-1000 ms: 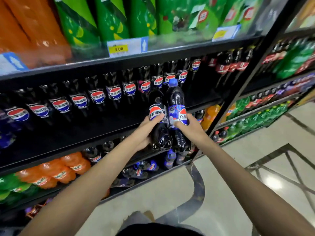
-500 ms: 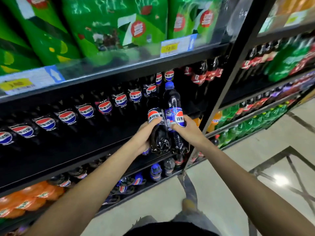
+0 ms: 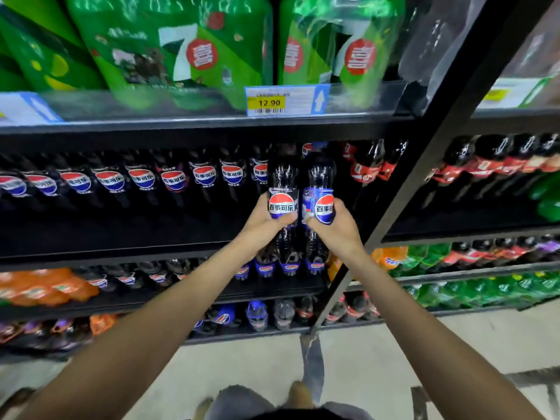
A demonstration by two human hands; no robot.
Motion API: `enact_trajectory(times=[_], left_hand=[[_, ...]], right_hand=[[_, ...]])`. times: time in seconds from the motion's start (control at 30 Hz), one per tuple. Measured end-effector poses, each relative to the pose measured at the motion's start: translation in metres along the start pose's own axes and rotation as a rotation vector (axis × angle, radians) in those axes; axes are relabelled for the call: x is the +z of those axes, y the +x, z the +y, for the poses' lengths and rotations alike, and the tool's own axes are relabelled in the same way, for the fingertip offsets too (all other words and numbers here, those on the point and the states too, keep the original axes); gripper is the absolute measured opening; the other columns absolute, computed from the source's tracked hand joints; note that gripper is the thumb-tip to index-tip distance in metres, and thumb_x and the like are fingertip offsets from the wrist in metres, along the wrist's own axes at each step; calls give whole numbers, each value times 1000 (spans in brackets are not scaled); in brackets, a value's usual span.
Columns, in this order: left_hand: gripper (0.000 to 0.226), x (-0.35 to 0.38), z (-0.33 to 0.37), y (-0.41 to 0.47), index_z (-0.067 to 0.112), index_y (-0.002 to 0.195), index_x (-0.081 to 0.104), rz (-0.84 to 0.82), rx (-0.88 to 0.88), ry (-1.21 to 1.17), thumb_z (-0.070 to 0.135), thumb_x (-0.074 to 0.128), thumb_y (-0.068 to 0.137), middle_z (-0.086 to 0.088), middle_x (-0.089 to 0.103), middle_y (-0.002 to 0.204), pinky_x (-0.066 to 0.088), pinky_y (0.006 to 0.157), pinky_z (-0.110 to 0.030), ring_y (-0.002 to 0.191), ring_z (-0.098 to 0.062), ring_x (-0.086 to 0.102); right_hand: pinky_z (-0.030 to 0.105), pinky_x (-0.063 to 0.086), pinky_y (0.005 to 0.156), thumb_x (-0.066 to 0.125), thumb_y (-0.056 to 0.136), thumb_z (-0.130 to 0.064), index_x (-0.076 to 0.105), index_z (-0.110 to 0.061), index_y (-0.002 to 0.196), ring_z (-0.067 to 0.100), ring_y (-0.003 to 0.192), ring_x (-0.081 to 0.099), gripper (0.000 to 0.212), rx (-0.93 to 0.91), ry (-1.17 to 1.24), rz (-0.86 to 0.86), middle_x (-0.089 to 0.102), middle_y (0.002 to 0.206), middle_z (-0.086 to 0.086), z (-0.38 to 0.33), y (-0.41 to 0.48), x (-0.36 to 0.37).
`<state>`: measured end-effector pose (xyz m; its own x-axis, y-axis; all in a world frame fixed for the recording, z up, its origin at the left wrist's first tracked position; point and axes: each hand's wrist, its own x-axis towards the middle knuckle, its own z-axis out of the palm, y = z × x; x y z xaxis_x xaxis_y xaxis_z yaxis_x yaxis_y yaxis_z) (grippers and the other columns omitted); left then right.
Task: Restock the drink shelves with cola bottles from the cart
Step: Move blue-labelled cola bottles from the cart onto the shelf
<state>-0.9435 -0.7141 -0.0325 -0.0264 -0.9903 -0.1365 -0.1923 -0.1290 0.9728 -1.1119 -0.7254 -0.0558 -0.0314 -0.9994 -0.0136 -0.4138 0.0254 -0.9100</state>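
The left hand grips one cola bottle. The right hand grips another bottle touching it, shelf row left of both.

Arms outstretched, left hand and right hand raised, fingers curled.

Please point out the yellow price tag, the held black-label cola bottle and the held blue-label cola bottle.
price tag (image 3: 266, 102), head view, its yellow part.
black-label cola bottle (image 3: 283, 177), head view, dark body above label.
blue-label cola bottle (image 3: 320, 174), head view, dark body above label.
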Motion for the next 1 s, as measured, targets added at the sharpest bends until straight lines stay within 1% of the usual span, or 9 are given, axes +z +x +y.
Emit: enact_trajectory(times=[0.07, 0.13, 0.23, 0.27, 0.4, 0.5, 0.67, 0.8, 1.0], left_hand=[[57, 2, 2, 7, 15, 135, 38, 52, 30, 21, 13, 69, 88, 9, 58, 112, 44, 79, -5, 102, -1, 55], [55, 4, 3, 16, 18, 132, 37, 93, 47, 28, 8, 68, 87, 9, 57, 113, 44, 81, -4, 108, -7, 56], [63, 8, 2, 30, 13, 139, 33, 131, 64, 92, 8, 68, 86, -4, 51, 129, 41, 104, -28, 126, -19, 46], [66, 9, 1, 35, 13, 141, 31, 147, 61, 141, 11, 68, 86, -6, 47, 132, 36, 107, -33, 130, -20, 39], [67, 15, -5, 47, 13, 141, 28, 157, 66, 201, 13, 67, 87, -8, 38, 133, 31, 108, -34, 133, -22, 29], [67, 19, -12, 51, 12, 141, 26, 165, 83, 225, 13, 66, 88, -9, 37, 138, 27, 105, -27, 135, -20, 26], [75, 15, -19, 58, 15, 146, 18, 127, 84, 271, 21, 66, 90, -5, 34, 143, 25, 104, -28, 138, -18, 22], [79, 12, -25, 59, 17, 149, 15, 116, 118, 315, 27, 66, 90, -1, 34, 149, 23, 108, -30, 138, -16, 22], [75, 14, -25, 58, 13, 147, 20, 136, 171, 320, 24, 67, 90, -7, 30, 141, 26, 111, -30, 129, -9, 26]], right_hand=[[14, 43, 68, 74, 81, -30, 47, -32, 109, -6, 84, 58, 39, -39, 4, 20, 60, 93, -20, -3, 5, 2], [14, 43, 70, 75, 81, -30, 46, -32, 111, -3, 88, 59, 42, -62, 22, 26, 61, 98, -18, -4, 12, 4], [13, 43, 74, 75, 80, -28, 47, -27, 121, 2, 95, 60, 49, -92, 52, 44, 61, 106, -13, -2, 21, 6], [14, 44, 75, 76, 80, -27, 48, -24, 124, 3, 96, 60, 52, -101, 55, 51, 62, 108, -11, -1, 24, 6], [17, 47, 78, 77, 79, -26, 48, -17, 124, 10, 100, 62, 54, -115, 26, 73, 64, 112, -3, 7, 35, 6], [25, 49, 85, 77, 80, -26, 46, -15, 127, 13, 103, 61, 58, -113, 0, 73, 63, 116, 0, 14, 41, 7], [6, 38, 74, 77, 79, -21, 44, -18, 130, 5, 97, 57, 61, -116, 13, 68, 58, 108, -10, 19, 51, 9], [6, 36, 74, 76, 81, -20, 41, -20, 133, 3, 96, 54, 63, -117, 10, 78, 54, 105, -14, 23, 57, 14], [25, 42, 90, 76, 82, -23, 34, -16, 139, 14, 114, 52, 71, -132, -10, 91, 51, 128, 1, 25, 59, 18]])
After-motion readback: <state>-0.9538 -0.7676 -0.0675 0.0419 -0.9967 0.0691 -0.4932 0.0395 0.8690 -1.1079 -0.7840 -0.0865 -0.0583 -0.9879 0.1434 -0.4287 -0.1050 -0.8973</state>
